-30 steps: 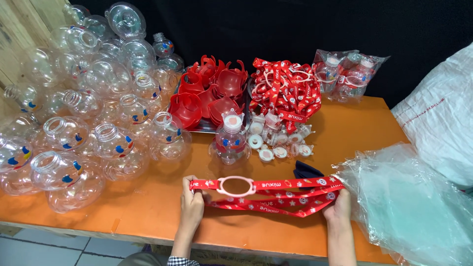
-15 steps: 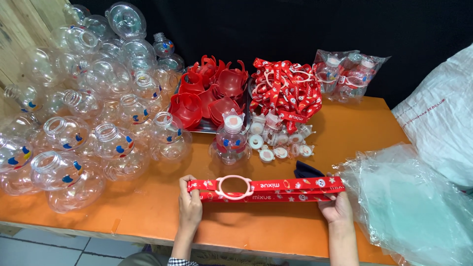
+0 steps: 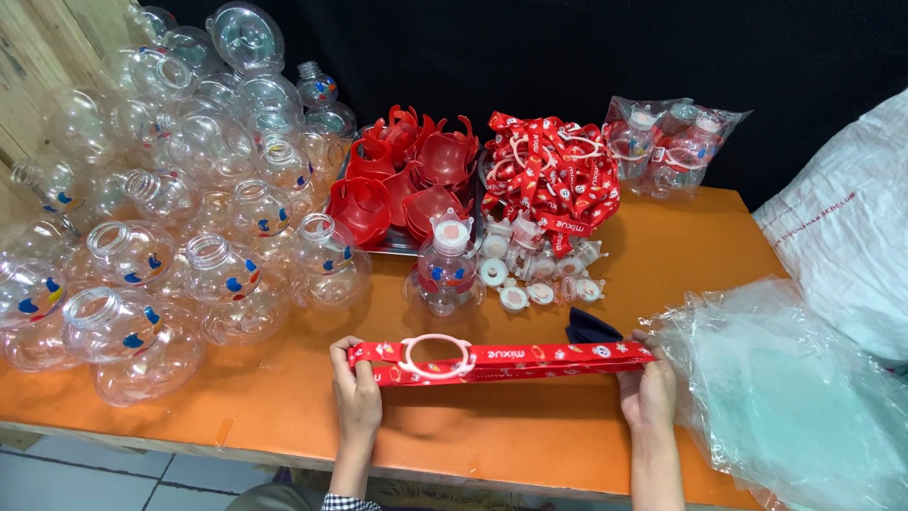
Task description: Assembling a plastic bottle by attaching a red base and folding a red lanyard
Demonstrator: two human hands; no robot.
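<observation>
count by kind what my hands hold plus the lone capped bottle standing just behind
strap, stretched between left hand and right hand: 1
white ring on the strap: 1
capped bottle: 1
total: 3

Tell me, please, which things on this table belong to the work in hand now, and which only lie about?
In hand:
- red strap with white ring, stretched between the left hand and right hand

Lying about:
- clear round bottles
- red cups
- pile of red straps
- white caps
- capped bottle
- clear bags
</observation>
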